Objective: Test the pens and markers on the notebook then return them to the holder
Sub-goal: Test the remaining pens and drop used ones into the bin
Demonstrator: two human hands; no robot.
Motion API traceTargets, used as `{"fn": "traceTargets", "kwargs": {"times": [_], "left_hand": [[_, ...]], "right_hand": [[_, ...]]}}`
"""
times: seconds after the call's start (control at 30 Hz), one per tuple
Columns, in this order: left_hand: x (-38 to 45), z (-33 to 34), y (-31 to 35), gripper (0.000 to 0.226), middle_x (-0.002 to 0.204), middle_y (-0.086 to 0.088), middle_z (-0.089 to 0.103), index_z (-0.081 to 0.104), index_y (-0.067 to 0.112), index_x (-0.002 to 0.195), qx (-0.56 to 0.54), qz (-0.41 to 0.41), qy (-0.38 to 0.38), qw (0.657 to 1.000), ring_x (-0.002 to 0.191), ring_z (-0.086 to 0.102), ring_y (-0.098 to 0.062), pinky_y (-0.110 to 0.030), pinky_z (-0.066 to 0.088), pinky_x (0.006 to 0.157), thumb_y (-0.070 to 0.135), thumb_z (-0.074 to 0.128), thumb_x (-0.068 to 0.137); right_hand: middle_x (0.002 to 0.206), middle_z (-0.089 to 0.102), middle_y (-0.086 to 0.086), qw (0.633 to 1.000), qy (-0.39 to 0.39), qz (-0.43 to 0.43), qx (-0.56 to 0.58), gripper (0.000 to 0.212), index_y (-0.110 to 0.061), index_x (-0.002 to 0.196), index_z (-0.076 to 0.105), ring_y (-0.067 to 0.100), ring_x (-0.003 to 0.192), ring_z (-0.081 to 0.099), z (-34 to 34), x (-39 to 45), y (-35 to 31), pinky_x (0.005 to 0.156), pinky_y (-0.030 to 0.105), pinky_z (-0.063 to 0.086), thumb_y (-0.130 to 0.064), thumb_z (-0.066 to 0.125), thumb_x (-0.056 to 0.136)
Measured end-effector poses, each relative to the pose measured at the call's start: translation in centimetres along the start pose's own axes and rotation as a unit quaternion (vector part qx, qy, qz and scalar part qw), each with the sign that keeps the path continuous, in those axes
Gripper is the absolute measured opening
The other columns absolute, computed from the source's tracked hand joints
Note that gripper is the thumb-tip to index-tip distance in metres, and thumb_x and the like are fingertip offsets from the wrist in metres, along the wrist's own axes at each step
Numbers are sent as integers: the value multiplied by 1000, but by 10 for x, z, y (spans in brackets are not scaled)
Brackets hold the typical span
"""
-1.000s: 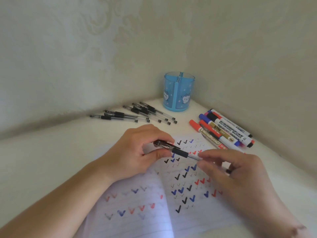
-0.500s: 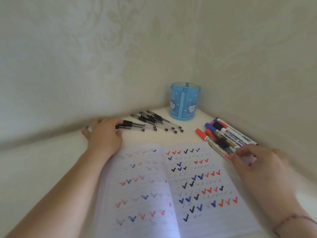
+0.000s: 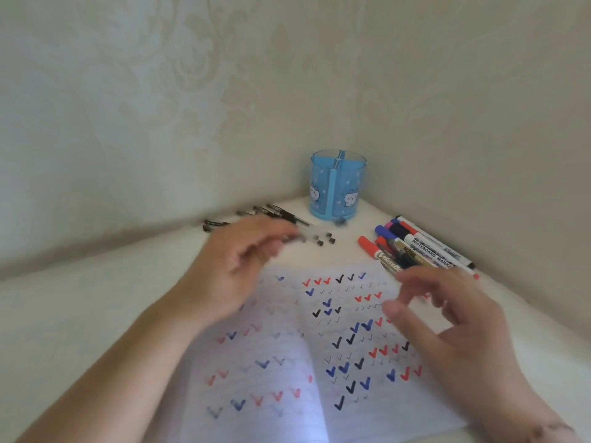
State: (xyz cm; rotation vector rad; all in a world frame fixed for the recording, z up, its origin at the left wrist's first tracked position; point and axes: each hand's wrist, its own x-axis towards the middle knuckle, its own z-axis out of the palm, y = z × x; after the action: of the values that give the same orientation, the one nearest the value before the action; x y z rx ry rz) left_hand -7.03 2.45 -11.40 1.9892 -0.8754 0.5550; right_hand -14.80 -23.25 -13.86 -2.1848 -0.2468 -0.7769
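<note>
A cream tabletop [image 3: 80, 314] is running into a corner of patterned wallpaper, and an open lined notebook [image 3: 319, 346] is lying flat across it, its thin pages already covered in red, blue and black ticks. At the corner a round blue see-through plastic holder [image 3: 338, 187] is standing upright and looking empty. The fat whiteboard markers [image 3: 422, 247] are lying side by side to the right, their long axes slanting from near-left to far-right, just beyond the right hand [image 3: 447, 321], which is hovering with fingers spread and nothing in it. The thin clear pens [image 3: 307, 231] are lying left of the holder, pointing much the same way. The left hand [image 3: 233, 270] is blurring over them, fingers curled; whether it is pinching one I cannot tell. It is the nearer hand for a pen, probably the next pick.
</note>
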Motion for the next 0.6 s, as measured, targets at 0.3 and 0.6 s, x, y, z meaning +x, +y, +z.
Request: {"fn": "traceTargets", "kwargs": {"times": [0.3,0.6], "left_hand": [[-17,33,19,21,88,1,65,69,7,103,38,91,-216,971,79,56,-5,-16,44,72,24,59,95],[-19,29,26,21,66,2,60,66,12,92,23,86,-235,968,56,50,-13,-28,43,52,29,53,98]], "right_hand": [[48,32,-3,984,-102,-147,6,60,-13,49,41,17,49,35,9,-3,2,41,39,32,-51,48,95],[52,31,5,969,-162,-167,79,61,-5,52,40,19,49,32,7,-7,-4,45,33,29,-44,44,99]]}}
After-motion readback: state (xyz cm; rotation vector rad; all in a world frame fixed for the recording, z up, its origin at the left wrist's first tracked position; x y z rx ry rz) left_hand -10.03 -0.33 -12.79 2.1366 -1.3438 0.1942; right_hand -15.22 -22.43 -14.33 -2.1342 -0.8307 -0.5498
